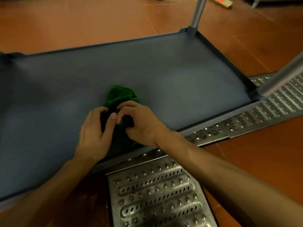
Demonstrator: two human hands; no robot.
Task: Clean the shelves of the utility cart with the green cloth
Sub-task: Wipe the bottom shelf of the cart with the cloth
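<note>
While both forearms reach in over the perforated steel grate point(155, 199) at the bottom of view, the action's right at the near edge of the cart shelf point(188, 76). Left hand point(93, 133) sits on the left side of the green cloth point(120, 95), fingers curled down over it, thumb laid up along the middle, so it has hold of the fabric. Right hand point(141, 122) is on the right side, fingers bent and tucked into the folds, pinching the cloth. The left thumb tip and the right's fingertips nearly meet btwn the two hands. Cloth is bunched, not flat, lying on the shelf just inside the near edge, approx. mid-length, w/ a rumpled lobe poking out past the knuckles toward the shelf ctr. Grey-blue shelf surface runs off left and to the far edge, w/ a low raised rim. A grate strip point(262, 112) runs along outside the near edge, right side. Near right corner carries the near post point(282, 76), far right corner the far post point(198, 12), both rising out of frame. Beyond the far edge: orange-brown floor point(82, 22), and up top a blurred tan object point(220, 2) w/ a red spot; can't tell what it is.
</note>
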